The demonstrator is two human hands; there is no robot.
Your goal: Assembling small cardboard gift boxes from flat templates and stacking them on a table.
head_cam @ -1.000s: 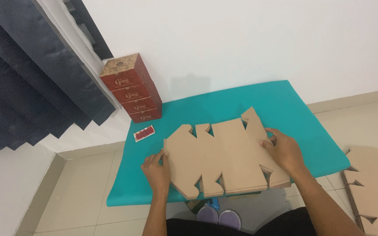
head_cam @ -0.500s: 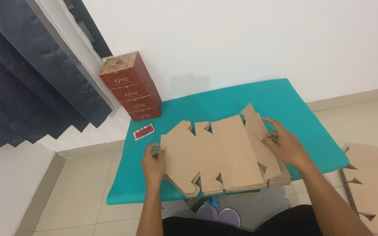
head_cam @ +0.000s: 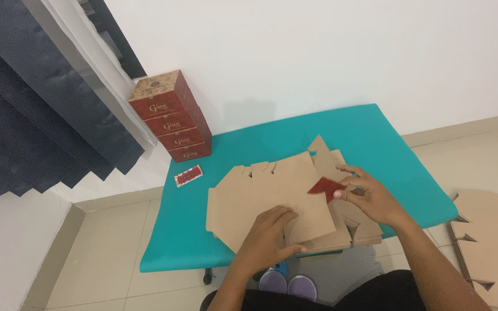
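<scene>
Left hand point(head_cam: 269, 236) flat, unclenched on cardboard blank point(head_cam: 266, 201); right hand point(head_cam: 370, 198) apparently pinching its flap point(head_cam: 325, 188).

four stacked red boxes point(head_cam: 174, 118), one small red card point(head_cam: 188, 176), two hands point(head_cam: 266, 239)

I am in a plain room turned into a small box-packing workshop: bare white wall, tiled floor point(head_cam: 105, 253), dark curtain point(head_cam: 36, 109), a low teal-covered bench point(head_cam: 376, 144) spread with flat cardboard blanks point(head_cam: 272, 196), red finished boxes point(head_cam: 171, 115) stacked by the wall, more blanks point(head_cam: 494, 242) on the floor.
</scene>
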